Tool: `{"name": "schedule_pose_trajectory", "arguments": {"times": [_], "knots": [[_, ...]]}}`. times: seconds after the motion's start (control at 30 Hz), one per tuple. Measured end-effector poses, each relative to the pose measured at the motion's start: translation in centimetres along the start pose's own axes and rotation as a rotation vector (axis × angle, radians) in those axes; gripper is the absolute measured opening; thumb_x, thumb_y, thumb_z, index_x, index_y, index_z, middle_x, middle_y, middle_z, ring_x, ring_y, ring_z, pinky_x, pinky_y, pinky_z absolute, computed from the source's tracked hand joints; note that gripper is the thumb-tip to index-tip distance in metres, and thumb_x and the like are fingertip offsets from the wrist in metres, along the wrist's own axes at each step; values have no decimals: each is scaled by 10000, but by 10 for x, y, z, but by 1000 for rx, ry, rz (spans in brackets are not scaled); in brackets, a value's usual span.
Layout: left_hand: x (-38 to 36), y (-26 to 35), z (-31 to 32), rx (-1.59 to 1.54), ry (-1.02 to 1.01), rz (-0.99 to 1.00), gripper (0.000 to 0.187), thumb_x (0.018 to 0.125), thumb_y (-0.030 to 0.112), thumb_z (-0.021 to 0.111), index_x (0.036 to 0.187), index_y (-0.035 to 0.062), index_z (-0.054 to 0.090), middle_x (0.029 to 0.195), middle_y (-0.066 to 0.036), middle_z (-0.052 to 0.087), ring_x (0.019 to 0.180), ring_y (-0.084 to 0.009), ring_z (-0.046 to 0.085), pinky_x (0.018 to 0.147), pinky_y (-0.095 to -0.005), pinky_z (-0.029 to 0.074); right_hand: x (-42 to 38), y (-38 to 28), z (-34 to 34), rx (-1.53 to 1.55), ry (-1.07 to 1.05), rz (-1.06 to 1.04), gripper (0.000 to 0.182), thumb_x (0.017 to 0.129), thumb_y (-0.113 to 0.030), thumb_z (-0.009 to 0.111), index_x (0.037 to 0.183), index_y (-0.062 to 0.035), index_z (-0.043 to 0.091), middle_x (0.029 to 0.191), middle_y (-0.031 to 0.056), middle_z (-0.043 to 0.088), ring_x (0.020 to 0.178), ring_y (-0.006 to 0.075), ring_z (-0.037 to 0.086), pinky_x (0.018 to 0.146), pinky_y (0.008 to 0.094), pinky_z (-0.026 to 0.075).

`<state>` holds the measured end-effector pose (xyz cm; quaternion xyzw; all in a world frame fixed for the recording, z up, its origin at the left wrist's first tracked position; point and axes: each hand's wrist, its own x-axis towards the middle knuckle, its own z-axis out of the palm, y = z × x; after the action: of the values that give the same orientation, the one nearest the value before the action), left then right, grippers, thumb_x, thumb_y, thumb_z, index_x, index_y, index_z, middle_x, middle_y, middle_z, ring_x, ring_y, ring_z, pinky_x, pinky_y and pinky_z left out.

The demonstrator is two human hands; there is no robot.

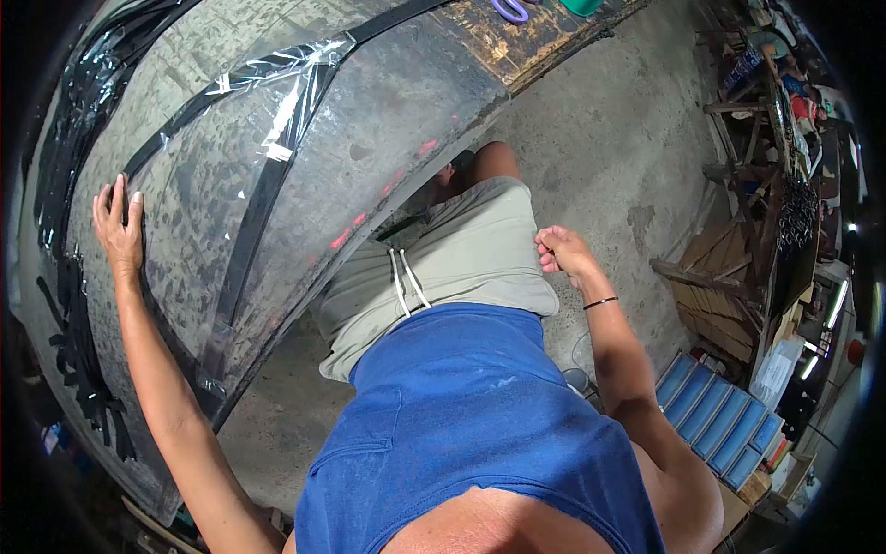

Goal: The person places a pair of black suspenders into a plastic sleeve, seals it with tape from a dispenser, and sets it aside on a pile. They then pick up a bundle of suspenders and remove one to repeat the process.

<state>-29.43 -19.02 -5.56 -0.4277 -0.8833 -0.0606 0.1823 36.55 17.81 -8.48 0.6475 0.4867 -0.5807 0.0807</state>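
Observation:
My left hand [119, 224] lies on the worn grey table [369, 102], its fingers spread beside a black strap [180, 118]. That strap runs up to a joint wrapped in clear tape [295, 65], where another black strap [254, 226] branches down toward the near edge. Near my right thigh, over the shorts [471, 249], my right hand [563, 251] hangs with its fingers curled together. Whatever those fingers may hold is too small to make out. Red marks [349, 231] show along the table's near edge.
Purple scissors handles [510, 11] and a green object [581, 6] rest on a wooden board [508, 42] at the top. Bundled black straps [69, 185] lie at the far left. To the right stand a wooden rack [729, 185] and a blue slatted crate [715, 406].

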Motion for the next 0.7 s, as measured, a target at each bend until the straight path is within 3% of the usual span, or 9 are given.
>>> {"name": "schedule_pose_trajectory", "arguments": {"times": [0.23, 0.33, 0.37, 0.4, 0.53, 0.7], "knots": [[0, 11, -5, 5, -6, -30, 508, 944, 445, 569, 1405, 235, 540, 1426, -190, 462, 1363, -374, 367, 1141, -479, 252, 1, 3, 10, -23, 39, -80, 119, 914, -197, 625, 896, -80, 632, 736, -33, 567, 637, 69, 529, 551, 229, 452], [2, 18, -9, -32, 25, 0, 476, 912, 368, 633, 1343, 170, 598, 1369, -181, 525, 1300, -366, 449, 1104, -452, 324, 3, -1, 4, -56, 83, -288, 87, 901, -156, 631, 852, -84, 630, 717, -46, 559, 646, 58, 502, 559, 230, 410], [7, 31, -17, -185, 7, -21, 459, 898, 354, 652, 1309, 151, 623, 1334, -180, 553, 1261, -359, 481, 1084, -455, 346, -4, -11, 1, -89, 82, -368, 89, 901, -152, 628, 846, -81, 627, 729, -50, 557, 657, 56, 494, 568, 233, 402], [10, 45, -24, -82, 73, 27, 424, 866, 274, 688, 1253, 104, 653, 1248, -155, 598, 1182, -325, 536, 1026, -405, 408, -9, -20, -3, -114, 69, -497, 98, 908, -142, 615, 841, -71, 617, 748, -56, 550, 681, 55, 484, 596, 238, 408], [2, 51, -31, -147, 25, -148, 542, 814, 485, 685, 1263, 183, 645, 1365, -134, 519, 1315, -367, 419, 1098, -530, 301, -47, -122, 13, -219, -29, -742, 98, 895, -116, 621, 828, -54, 583, 780, -45, 538, 722, 60, 468, 648, 223, 400], [-3, 61, -40, -144, 3, -240, 609, 834, 555, 632, 1317, 186, 603, 1416, -150, 471, 1399, -364, 324, 1157, -545, 206, -97, -263, 89, -384, -263, -1066, 106, 876, -87, 617, 812, -51, 542, 759, -49, 475, 692, 47, 408, 613, 204, 336]]}}
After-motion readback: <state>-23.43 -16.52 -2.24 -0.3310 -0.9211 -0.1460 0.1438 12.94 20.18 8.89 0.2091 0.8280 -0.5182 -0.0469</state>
